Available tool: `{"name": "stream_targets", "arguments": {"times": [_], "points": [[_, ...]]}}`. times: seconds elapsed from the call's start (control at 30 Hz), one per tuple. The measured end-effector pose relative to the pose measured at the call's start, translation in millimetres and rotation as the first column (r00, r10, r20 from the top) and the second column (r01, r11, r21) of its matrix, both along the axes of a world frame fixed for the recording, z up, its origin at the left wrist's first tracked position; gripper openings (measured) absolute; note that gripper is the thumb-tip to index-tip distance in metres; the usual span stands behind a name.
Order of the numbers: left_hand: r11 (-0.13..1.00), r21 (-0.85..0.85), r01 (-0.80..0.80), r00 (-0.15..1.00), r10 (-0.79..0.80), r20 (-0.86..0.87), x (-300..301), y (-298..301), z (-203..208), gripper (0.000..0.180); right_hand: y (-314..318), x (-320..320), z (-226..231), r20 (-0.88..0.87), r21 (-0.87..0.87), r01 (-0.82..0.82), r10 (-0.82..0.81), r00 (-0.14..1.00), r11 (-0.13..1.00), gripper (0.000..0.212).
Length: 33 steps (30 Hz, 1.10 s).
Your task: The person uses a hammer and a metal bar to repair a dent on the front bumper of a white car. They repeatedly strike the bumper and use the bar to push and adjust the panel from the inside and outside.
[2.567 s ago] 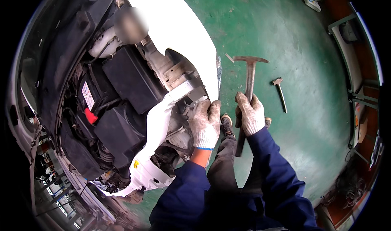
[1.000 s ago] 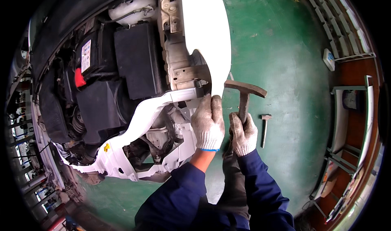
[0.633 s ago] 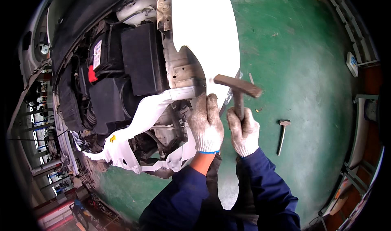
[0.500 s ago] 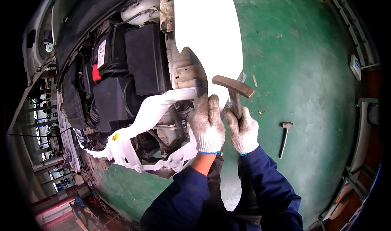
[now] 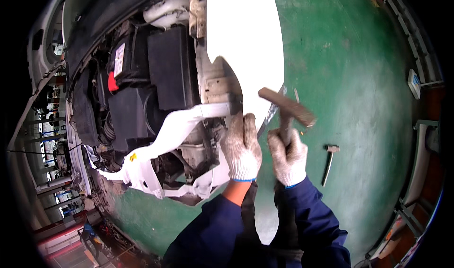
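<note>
Your right hand (image 5: 287, 157), gloved, closed around the handle of a long-headed hammer (image 5: 287, 108); its head, slightly blurred, overlaps the outer edge of the white fender (image 5: 246, 41) in view, contact uncertain; your left hand (image 5: 241, 147), gloved, at the fender's front end, fingers bent over it, whether clenched on the edge or merely resting you cannot tell from here; fender at the car's front corner, beside the open engine bay; step in hand, by judgement: hammer work at that front end, left hand steadying; a next stroke would call for a firm handle, a sure aim and your left fingers clear of the head; one short-headed hammer (image 5: 329, 164), lying on the green floor (image 5: 354, 102); writing: one white label (image 5: 119, 60) in the engine bay, bearing small coloured marks, its print too small to read.
</note>
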<state>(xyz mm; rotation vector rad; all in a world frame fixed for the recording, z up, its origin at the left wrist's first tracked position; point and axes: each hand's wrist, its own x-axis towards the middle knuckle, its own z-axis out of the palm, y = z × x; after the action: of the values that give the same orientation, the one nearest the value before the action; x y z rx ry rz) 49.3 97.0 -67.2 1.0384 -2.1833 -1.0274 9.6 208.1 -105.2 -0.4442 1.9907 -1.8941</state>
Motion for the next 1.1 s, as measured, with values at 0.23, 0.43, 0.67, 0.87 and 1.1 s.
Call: {"name": "stream_targets", "arguments": {"times": [0.23,0.43,0.67,0.87,1.1], "points": [[1.000,-0.016,-0.006,0.999,0.005,-0.042,3,0,-8,0.023,-1,1,12,0.128,-0.393,0.280,-0.250,0.960,0.876,0.014],[0.998,-0.035,0.048,0.999,-0.048,-0.006,1,-4,-1,0.023,3,-2,2,0.197,-0.020,0.091,-0.086,0.977,0.996,0.016],[0.987,0.161,0.004,1.000,-0.003,-0.006,29,1,4,0.040,47,10,13,0.387,0.109,0.103,-0.138,0.912,0.989,0.013],[0.987,0.136,-0.088,0.996,0.085,0.024,46,10,-5,0.025,39,28,5,0.211,0.143,-0.040,0.009,0.977,0.989,0.013],[0.999,-0.025,-0.021,0.999,0.021,-0.034,39,-1,-10,0.020,8,24,9,0.121,0.221,-0.164,0.140,0.983,0.961,0.016]]}}
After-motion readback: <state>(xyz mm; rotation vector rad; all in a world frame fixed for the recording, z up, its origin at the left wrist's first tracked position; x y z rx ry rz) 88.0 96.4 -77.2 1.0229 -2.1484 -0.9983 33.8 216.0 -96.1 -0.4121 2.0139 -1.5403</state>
